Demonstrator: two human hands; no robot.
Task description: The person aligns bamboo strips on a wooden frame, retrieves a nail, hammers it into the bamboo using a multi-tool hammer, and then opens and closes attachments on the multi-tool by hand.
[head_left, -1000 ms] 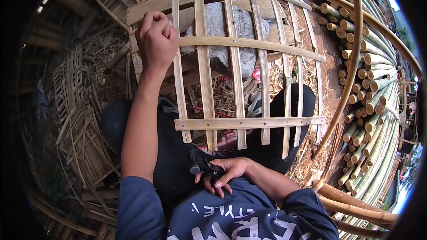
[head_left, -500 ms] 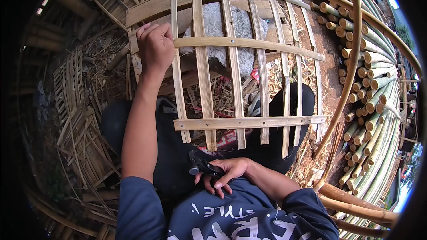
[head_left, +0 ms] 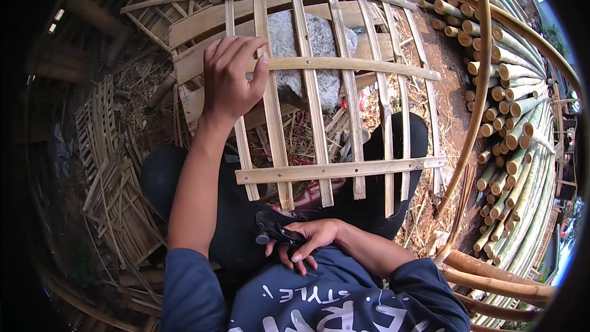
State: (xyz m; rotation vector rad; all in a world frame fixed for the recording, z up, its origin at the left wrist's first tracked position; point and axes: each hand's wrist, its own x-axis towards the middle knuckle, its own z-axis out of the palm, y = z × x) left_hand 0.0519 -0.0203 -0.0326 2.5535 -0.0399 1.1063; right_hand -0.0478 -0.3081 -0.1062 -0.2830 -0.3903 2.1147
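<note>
A lattice of flat bamboo slats (head_left: 316,120) lies in front of me, joined by crosspieces with nail heads showing. My left hand (head_left: 233,77) rests over its left side, where the middle crosspiece (head_left: 344,65) meets the slats. The fingers are bent, with the thumb close to the second slat; whatever may be between them is hidden. Near my lap, my right hand (head_left: 307,238) is closed around a hammer (head_left: 268,227), its dark head pointing left. Under the lattice sits a large grey stone (head_left: 324,31), beside wooden boards (head_left: 200,27).
Cut bamboo poles (head_left: 516,107) are stacked at the right. A curved bamboo pole (head_left: 482,86) rises between them and the lattice. Split strips (head_left: 114,190) lie in a heap at the left. Straw and shavings (head_left: 421,209) cover the ground around my bent legs.
My left hand has moved right along the middle crosspiece, and its fist has loosened. The lattice has shifted slightly left. My right hand keeps the hammer at nearly the same place.
</note>
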